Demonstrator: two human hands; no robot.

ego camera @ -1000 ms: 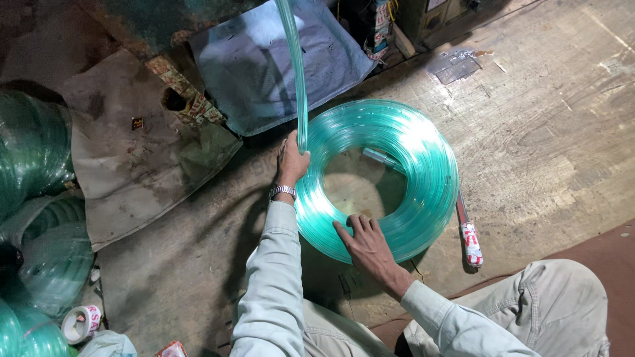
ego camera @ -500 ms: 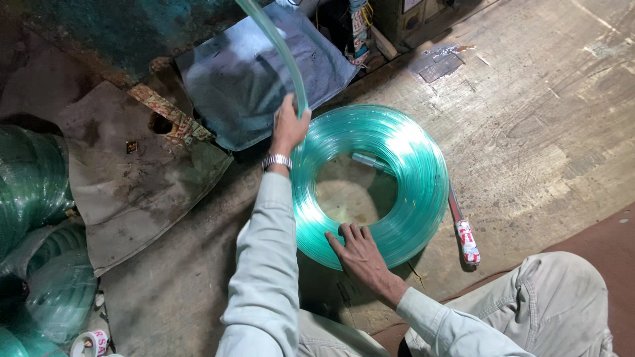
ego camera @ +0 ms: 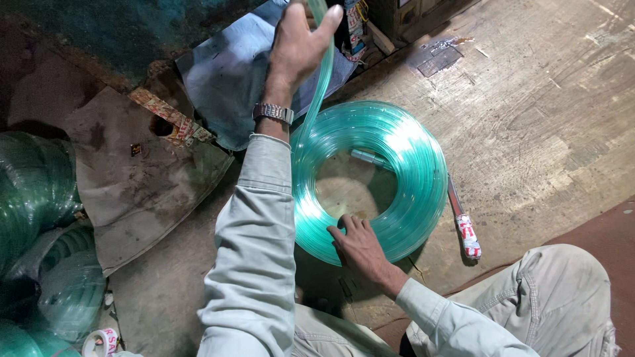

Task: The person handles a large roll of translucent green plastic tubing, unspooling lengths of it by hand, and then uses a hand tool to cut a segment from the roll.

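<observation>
A flat coil of clear green hose (ego camera: 410, 165) lies on the worn wooden floor in front of my knees. My left hand (ego camera: 296, 47), a metal watch at its wrist, is raised near the top of the view with its fingers around the loose hose strand (ego camera: 320, 89) that rises from the coil. Spread fingers of my right hand (ego camera: 358, 244) press flat on the near rim of the coil. A short hose end (ego camera: 368, 157) pokes into the coil's open middle.
A long tool with a red-and-white wrapped handle (ego camera: 465, 226) lies just right of the coil. Grey cloth (ego camera: 225, 73) and brown sacking (ego camera: 139, 185) cover the floor at left. More green hose coils (ego camera: 36, 198) are stacked at far left, with a tape roll (ego camera: 99, 342) below them.
My left hand has risen from the coil's far rim up along the hose strand, lifting it higher. My right hand stays pressed on the near rim.
</observation>
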